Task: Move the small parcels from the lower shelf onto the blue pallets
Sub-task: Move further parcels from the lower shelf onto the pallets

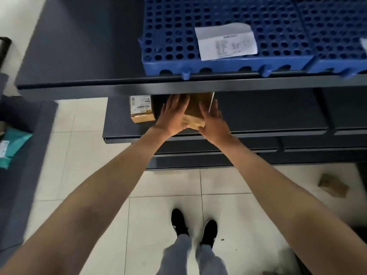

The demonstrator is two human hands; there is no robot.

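A brown cardboard parcel (195,113) sits on the dark lower shelf (268,116), partly hidden under the upper shelf's edge. My left hand (172,114) presses flat on its left side and my right hand (213,120) on its right side, fingers spread, clasping it between them. A second small parcel (141,109) with a white label stands on the same shelf just to the left, apart from my hands. Blue perforated pallets (218,16) lie on the upper shelf above, with a white paper sheet (226,41) on top.
The upper shelf's front edge (139,87) overhangs the parcels. Lower shelves step out beneath. A brown parcel (333,184) lies on the tiled floor at right. A teal bag (14,144) sits at far left. My feet (194,229) stand on white tiles.
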